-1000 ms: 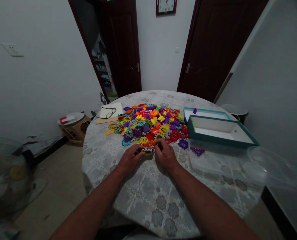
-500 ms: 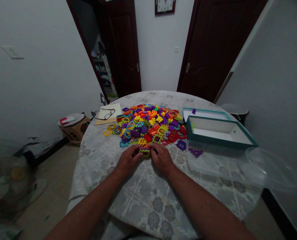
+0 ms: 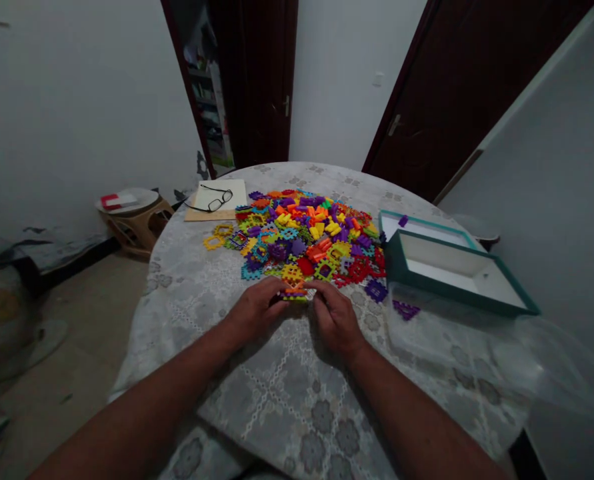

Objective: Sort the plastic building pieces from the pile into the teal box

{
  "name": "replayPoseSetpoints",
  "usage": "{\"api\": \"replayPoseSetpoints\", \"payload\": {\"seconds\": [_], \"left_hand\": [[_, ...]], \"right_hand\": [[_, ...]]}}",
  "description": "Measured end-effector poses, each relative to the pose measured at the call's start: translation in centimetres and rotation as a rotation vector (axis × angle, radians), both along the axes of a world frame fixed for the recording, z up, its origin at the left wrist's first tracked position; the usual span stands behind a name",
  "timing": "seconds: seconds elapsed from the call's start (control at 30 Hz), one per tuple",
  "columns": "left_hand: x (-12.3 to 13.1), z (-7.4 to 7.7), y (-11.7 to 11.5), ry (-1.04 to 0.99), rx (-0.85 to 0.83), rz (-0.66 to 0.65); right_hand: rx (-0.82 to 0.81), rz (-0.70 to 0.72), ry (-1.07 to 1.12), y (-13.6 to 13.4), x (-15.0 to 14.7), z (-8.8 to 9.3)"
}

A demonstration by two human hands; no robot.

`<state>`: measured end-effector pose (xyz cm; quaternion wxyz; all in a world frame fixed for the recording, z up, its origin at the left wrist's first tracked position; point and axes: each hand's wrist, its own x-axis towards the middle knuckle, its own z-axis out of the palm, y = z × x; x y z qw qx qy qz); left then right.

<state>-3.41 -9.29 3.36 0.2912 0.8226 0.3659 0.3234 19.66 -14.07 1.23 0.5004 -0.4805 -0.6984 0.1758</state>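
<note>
My left hand and my right hand meet at the near edge of a pile of coloured plastic interlocking pieces on a round table. Both hands pinch a small joined block of pieces, orange, yellow and purple, held between the fingertips just above the patterned cloth. The fingers of both hands are curled round it. Loose purple pieces lie to the right of my right hand.
A teal open box with its lid behind it stands at the right. A clear plastic container lies near it. Glasses rest on a board at the table's far left. A stool stands on the floor to the left, dark doors behind.
The camera has tilted down and shifted, so the clock has left the view. Both hands stay together on the small block at the pile's near edge.
</note>
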Motion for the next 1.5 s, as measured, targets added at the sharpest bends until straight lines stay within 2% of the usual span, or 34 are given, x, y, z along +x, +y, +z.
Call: {"api": "replayPoseSetpoints", "payload": {"seconds": [0.1,0.2,0.4,0.67,0.8,0.93,1.07,1.2,1.33,1.5], "left_hand": [[-1.6,0.5,0.7,0.029,-0.035,-0.018],[-3.1,0.2,1.0,0.059,-0.092,-0.063],[-4.4,-0.5,0.6,-0.001,-0.147,-0.048],[-3.7,-0.2,1.2,-0.016,-0.094,-0.068],[-4.3,0.5,1.4,-0.037,-0.137,-0.036],[-5.3,1.8,1.5,0.025,-0.279,0.026],[-5.6,2.3,1.5,0.069,-0.323,-0.035],[-5.5,2.0,1.7,0.109,-0.312,-0.053],[-5.4,1.7,1.8,0.14,-0.322,-0.053],[-4.4,2.3,1.3,0.088,-0.337,-0.092]], "right_hand": [[0.04,-0.175,-0.053,0.6,0.6,-0.3],[0.037,-0.245,-0.176,1.4,1.2,-0.9],[0.032,-0.152,-0.376,1.5,0.6,-1.1],[-0.005,-0.094,-0.545,0.7,-1.6,0.3],[-0.03,-0.095,-0.61,0.2,-1.9,0.3],[-0.084,-0.101,-0.677,0.2,-1.8,0.6],[-0.106,-0.105,-0.669,0.9,-1.8,1.1],[-0.093,-0.095,-0.645,1.5,-2.4,1.2],[-0.092,-0.126,-0.635,1.6,-3.0,0.9],[-0.018,-0.13,-0.63,1.3,-2.3,0.1]]}}
